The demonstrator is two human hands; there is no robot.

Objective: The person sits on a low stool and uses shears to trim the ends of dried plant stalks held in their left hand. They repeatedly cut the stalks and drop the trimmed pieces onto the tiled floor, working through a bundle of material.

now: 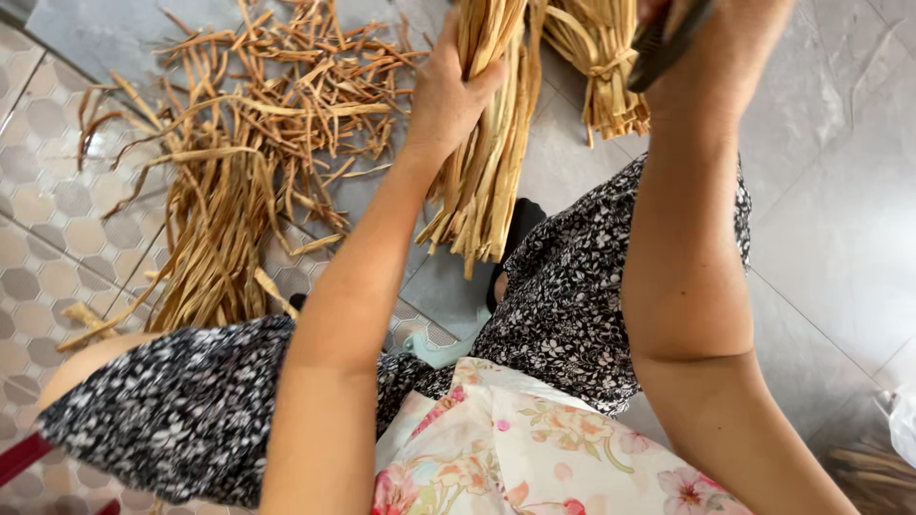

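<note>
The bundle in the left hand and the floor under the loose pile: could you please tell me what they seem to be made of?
The bundle gripped by the left hand looks like dried plant fibre, perhaps split cane or stalks: tan, matte, stringy strips, like the loose pile. The floor seems to be glazed grey tile, faintly glossy, with grout lines.
</note>
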